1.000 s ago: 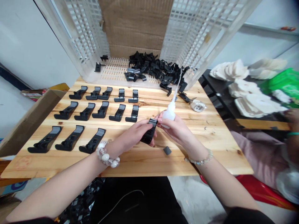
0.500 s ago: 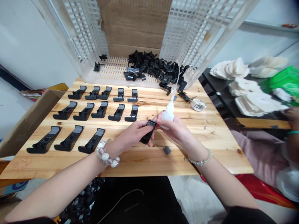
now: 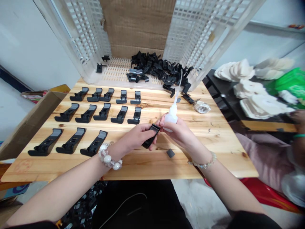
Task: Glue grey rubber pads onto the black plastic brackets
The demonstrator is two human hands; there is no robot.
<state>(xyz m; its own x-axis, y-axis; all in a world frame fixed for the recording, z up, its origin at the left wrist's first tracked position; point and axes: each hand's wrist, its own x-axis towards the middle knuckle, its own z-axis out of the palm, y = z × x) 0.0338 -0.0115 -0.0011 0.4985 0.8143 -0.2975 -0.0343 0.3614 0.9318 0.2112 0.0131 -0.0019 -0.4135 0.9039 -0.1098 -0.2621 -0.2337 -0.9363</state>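
Note:
My left hand is closed around a black plastic clip, tilted above the wooden table. Close beside it, my right hand grips a white squeeze bottle with its long thin nozzle pointing up and away. The right fingertips meet the clip's upper end; what they do there is too small to tell. A small dark grey square pad lies on the table below my hands. To the left, several similar black clips with grey pads lie in three rows.
A white plastic crate on its side holds a pile of black parts. A roll of clear tape and another black clip lie at the right. White stacked pieces and a person's arm are further right.
The black clip has tilted slightly in my left hand, its upper end a little lower. My right hand and the bottle have hardly moved.

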